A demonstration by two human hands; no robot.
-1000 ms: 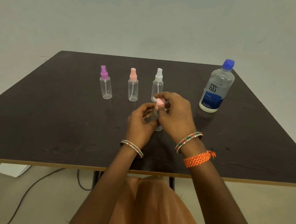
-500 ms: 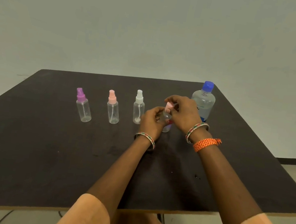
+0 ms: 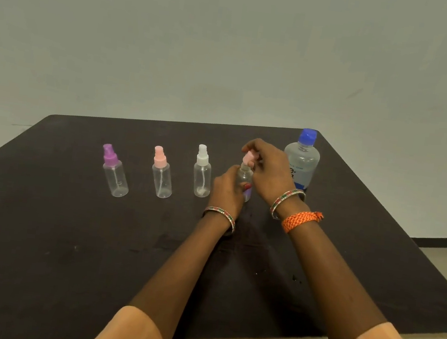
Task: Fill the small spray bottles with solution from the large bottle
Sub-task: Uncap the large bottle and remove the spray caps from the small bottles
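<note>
Left hand: fingers curled round the clear body of the fourth small spray bottle, holding it upright; a red-painted nail shows against the plastic; whether the bottle's base touches the surface cannot be told
Right hand: arched over the same bottle from above, fingertips pinching its pink spray cap; the cap sits on or just above the bottle's neck, and which of the two cannot be told
Purple-capped spray bottle: stands upright at the left end of the row, clear body, thin dip tube visible inside, untouched
Pink-capped spray bottle: upright, next in the row to the right, apart from its neighbours
White-capped spray bottle: upright, just left of the left hand, not touching it
Large bottle: upright behind the right hand near the far right corner, blue cap closed, clear upper part and blue label below, lower half hidden by the hand and wrist
Surface: dark, matte, with a pale edge along the near side; all bottles stand toward its far half
Wrists: beaded bangle on the left; a like bangle and an orange woven band on the right
Sleeves: pale orange, at the bottom edge of the view
</note>
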